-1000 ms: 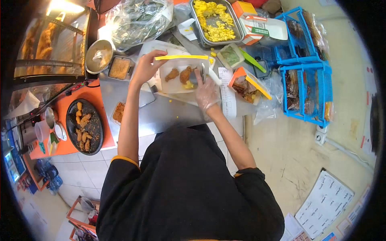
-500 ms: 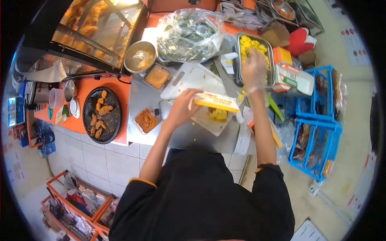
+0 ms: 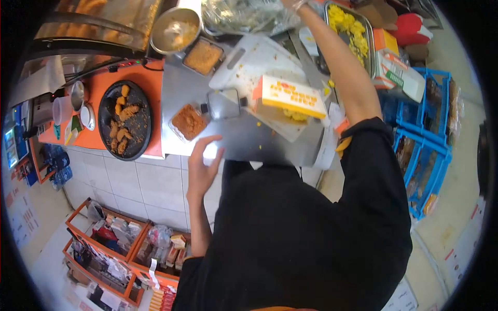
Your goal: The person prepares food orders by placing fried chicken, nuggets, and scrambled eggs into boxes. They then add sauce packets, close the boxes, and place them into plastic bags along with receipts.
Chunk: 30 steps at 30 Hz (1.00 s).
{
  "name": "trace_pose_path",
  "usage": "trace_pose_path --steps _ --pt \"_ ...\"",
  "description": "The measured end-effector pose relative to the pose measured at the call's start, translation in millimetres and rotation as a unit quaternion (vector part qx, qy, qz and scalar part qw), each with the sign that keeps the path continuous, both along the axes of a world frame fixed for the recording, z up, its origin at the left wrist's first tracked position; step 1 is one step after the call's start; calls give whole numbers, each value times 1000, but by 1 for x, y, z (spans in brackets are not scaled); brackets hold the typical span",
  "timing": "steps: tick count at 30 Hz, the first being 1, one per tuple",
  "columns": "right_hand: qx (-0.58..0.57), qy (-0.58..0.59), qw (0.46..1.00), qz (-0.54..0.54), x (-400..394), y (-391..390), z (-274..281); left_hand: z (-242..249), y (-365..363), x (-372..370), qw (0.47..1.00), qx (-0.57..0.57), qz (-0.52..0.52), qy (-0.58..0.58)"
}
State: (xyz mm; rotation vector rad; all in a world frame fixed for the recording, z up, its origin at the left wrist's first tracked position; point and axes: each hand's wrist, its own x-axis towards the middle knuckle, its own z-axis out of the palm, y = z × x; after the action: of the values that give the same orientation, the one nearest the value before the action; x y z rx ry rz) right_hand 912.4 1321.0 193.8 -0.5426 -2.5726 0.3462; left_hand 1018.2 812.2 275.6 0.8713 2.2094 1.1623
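My left hand (image 3: pixel 202 168) is off the front edge of the steel counter (image 3: pixel 233 137), empty, with thumb and fingers apart. Nearest to it is a clear tub of reddish-brown crumbs (image 3: pixel 189 122). Only part of my right hand (image 3: pixel 294 4), in a clear plastic glove, shows at the top edge, by a plastic-wrapped bundle of greens (image 3: pixel 244 15); its fingers are out of view. A yellow-and-white takeaway box (image 3: pixel 291 97) stands on the white cutting board (image 3: pixel 254 59), with yellow food (image 3: pixel 295 115) at its open near side.
A steel pan of yellow food (image 3: pixel 350 31) lies under my right forearm. To the left are a steel bowl (image 3: pixel 175 31), a tray of tan crumbs (image 3: pixel 204 57) and a black plate with fried pieces (image 3: pixel 125 147). Blue baskets (image 3: pixel 433 140) line the right side.
My left hand has let go of the takeaway box and drawn back left, off the counter. My right hand has moved from the yellow food up to the far edge of view.
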Motion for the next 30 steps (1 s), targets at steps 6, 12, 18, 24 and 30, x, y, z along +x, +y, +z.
trace_pose_path --steps 6,12,18,24,30 --pt "-362 227 904 2 191 -156 141 -2 96 -6 952 69 -149 260" --pt "-285 -35 957 -45 308 -266 67 -44 175 -37 920 107 -320 199" --pt "-137 -48 981 -129 312 -290 -65 -26 167 -37 929 76 -312 182" --pt "-130 -87 980 -125 315 -290 -32 -14 141 -11 939 54 -277 195" --pt "65 -100 976 -183 497 -117 177 28 136 35 951 64 -248 175"
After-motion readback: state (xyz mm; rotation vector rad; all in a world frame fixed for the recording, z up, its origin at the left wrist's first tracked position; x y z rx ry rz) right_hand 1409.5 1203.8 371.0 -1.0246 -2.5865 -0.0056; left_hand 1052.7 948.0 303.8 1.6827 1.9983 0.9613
